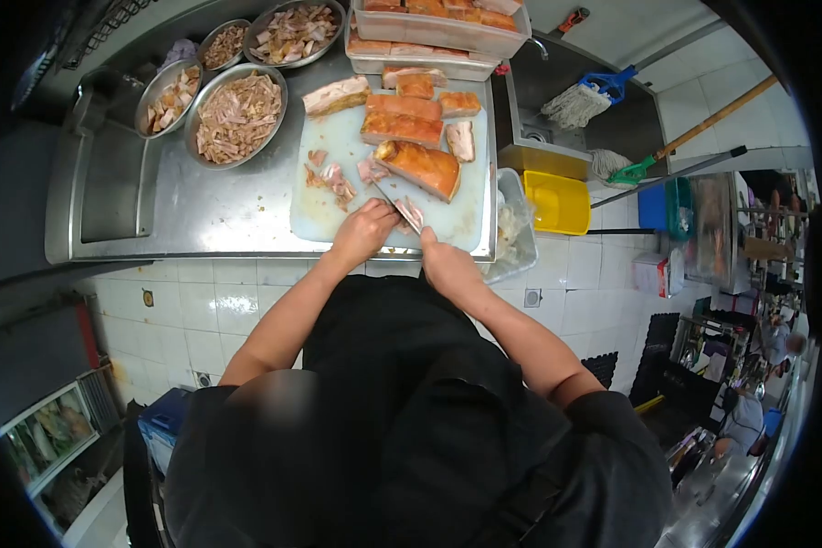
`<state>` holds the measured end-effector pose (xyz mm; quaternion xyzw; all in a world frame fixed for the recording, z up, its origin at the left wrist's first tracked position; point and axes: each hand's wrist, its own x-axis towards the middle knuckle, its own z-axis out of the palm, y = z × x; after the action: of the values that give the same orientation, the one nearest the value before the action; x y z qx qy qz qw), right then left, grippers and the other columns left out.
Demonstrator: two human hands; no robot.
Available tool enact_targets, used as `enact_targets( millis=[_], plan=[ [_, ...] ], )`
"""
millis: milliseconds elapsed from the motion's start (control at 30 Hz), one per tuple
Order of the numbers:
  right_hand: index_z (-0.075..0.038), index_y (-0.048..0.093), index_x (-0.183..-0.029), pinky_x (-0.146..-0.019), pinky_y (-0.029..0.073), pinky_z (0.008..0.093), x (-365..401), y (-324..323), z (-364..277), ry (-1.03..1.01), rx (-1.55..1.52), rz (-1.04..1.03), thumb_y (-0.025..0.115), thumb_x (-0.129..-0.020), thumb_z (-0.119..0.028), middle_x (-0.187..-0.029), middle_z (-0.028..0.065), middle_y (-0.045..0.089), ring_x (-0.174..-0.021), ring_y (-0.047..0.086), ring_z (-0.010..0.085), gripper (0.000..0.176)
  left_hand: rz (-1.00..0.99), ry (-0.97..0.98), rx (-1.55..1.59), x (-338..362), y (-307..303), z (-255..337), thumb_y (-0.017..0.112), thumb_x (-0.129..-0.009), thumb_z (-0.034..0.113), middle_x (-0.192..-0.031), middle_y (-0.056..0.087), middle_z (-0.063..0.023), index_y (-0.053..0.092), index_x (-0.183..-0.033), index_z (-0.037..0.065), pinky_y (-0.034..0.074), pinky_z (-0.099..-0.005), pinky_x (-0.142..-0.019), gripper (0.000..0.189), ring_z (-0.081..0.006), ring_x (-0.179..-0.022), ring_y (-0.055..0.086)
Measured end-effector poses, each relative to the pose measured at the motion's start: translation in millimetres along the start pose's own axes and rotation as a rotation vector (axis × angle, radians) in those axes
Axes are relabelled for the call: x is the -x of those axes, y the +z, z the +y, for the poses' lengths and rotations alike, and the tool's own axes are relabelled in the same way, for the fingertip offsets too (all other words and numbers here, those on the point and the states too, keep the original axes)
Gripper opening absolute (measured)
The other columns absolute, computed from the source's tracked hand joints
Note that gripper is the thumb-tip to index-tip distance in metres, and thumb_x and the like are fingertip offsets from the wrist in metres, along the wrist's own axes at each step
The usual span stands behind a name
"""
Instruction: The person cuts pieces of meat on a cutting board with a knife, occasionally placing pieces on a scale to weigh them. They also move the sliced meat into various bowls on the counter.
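Observation:
On a white cutting board (324, 219), my right hand (449, 267) grips a knife (385, 194) by its handle, the blade slanting up and left. My left hand (363, 230) has its fingers curled close against the blade, pressing on pork at the board's front edge; the fingertips are partly hidden. Cut pork slices (409, 216) lie along the knife's right side. Further small scraps of pork (340, 185) are left of the blade. A large roast pork slab (420, 168) with browned skin rests just beyond, and several more roast pork pieces (402, 119) lie behind it.
Metal bowls of cut meat, including a large bowl (237, 119), stand at the back left. Stacked plastic tubs (438, 59) of roast pork are behind the board. To the right are a sink (521, 82), a yellow basin (557, 203), a clear bin (516, 237) and mops (586, 102).

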<state>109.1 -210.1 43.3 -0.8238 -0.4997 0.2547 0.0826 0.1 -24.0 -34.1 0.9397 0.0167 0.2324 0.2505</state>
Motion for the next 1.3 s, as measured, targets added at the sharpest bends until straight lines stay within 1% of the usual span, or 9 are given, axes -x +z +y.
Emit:
enact_targets(
  millis=[133, 267, 433, 667, 833, 933, 1033, 1200, 1300],
  plan=[
    [0.002, 0.045, -0.108, -0.071, 0.055, 0.0566, 6, -35, -11, 0.035, -0.01, -0.072, 0.046, -0.092, -0.005, -0.081, 0.0292, 0.069, -0.078, 0.07, 0.0467, 0.018, -0.011, 0.001, 0.007, 5, -1, -4, 0.07, -0.076, 0.0, -0.096, 0.068, -0.0074, 0.072, -0.093, 0.002, 0.055, -0.0357, -0.082, 0.017, -0.0265, -0.096, 0.063],
    [0.002, 0.046, -0.109, -0.071, 0.054, 0.0575, 5, 1, -8, 0.008, -0.061, 0.0, 0.048, -0.091, -0.004, -0.08, 0.0289, 0.069, -0.078, 0.07, 0.0465, 0.02, -0.036, -0.014, -0.003, 7, -3, -2, 0.071, -0.076, 0.0, -0.097, 0.069, -0.0077, 0.072, -0.093, 0.002, 0.055, -0.0356, -0.082, 0.017, -0.0269, -0.097, 0.063],
    [0.003, 0.047, -0.112, -0.071, 0.054, 0.0581, -1, -31, -17, 0.014, -0.046, -0.061, 0.049, -0.09, -0.004, -0.081, 0.029, 0.069, -0.079, 0.07, 0.0471, 0.023, -0.057, 0.0, 0.012, 8, -12, 0, 0.071, -0.076, 0.0, -0.099, 0.07, -0.0091, 0.072, -0.092, 0.001, 0.055, -0.0365, -0.083, 0.016, -0.0279, -0.097, 0.064],
    [0.004, 0.047, -0.114, -0.071, 0.054, 0.0577, -19, -6, 1, -0.041, -0.092, -0.032, 0.05, -0.091, -0.008, -0.079, 0.0287, 0.069, -0.077, 0.068, 0.0486, 0.025, -0.002, 0.048, 0.002, 10, -16, 1, 0.07, -0.079, 0.003, -0.093, 0.069, -0.0093, 0.072, -0.09, 0.0, 0.055, -0.0375, -0.081, 0.011, -0.0279, -0.092, 0.063],
    [0.004, 0.048, -0.122, -0.07, 0.053, 0.0559, 37, -13, 44, 0.019, -0.334, 0.055, 0.055, -0.097, -0.018, -0.086, 0.0337, 0.067, -0.075, 0.068, 0.048, 0.034, -0.011, -0.205, -0.007, 7, -25, 10, 0.074, -0.079, 0.003, -0.11, 0.065, -0.0145, 0.069, -0.106, -0.001, 0.05, -0.0433, -0.094, 0.028, -0.035, -0.105, 0.059],
    [0.001, 0.047, -0.133, -0.056, 0.052, 0.0477, 76, 3, 67, 0.108, -0.644, 0.002, 0.059, -0.096, -0.019, -0.08, 0.026, 0.068, -0.058, 0.067, 0.0358, 0.044, -0.051, -0.401, -0.063, 4, -26, 19, 0.074, -0.079, 0.002, -0.117, 0.062, -0.0177, 0.064, -0.118, -0.002, 0.047, -0.0445, -0.098, 0.04, -0.0374, -0.11, 0.056],
    [0.0, 0.046, -0.138, -0.036, 0.04, 0.0301, 99, -1, 58, 0.43, -1.003, -0.108, 0.056, -0.099, -0.016, -0.068, 0.0058, 0.059, -0.038, 0.049, 0.0117, 0.043, -0.131, -0.525, -0.016, 5, -17, 20, 0.073, -0.08, 0.002, -0.117, 0.061, -0.0186, 0.064, -0.12, -0.003, 0.047, -0.0444, -0.098, 0.041, -0.0388, -0.112, 0.056],
    [0.0, 0.048, -0.131, -0.036, 0.041, 0.0305, 77, 38, 59, 0.388, -1.139, -0.09, 0.054, -0.102, -0.017, -0.063, 0.0055, 0.057, -0.036, 0.048, 0.0122, 0.034, -0.093, -0.581, 0.301, 0, 0, 20, 0.076, -0.081, 0.007, -0.121, 0.057, -0.0213, 0.062, -0.123, -0.003, 0.048, -0.0461, -0.098, 0.045, -0.0414, -0.116, 0.052],
    [0.001, 0.047, -0.129, -0.035, 0.042, 0.0297, 66, 41, 53, 0.356, -1.178, -0.068, 0.054, -0.103, -0.016, -0.062, 0.0034, 0.054, -0.037, 0.048, 0.0117, 0.032, -0.071, -0.57, 0.071, -10, -12, 44, 0.081, -0.079, 0.015, -0.125, 0.054, -0.0221, 0.059, -0.131, -0.002, 0.047, -0.047, -0.098, 0.059, -0.0414, -0.115, 0.051]
  ],
)
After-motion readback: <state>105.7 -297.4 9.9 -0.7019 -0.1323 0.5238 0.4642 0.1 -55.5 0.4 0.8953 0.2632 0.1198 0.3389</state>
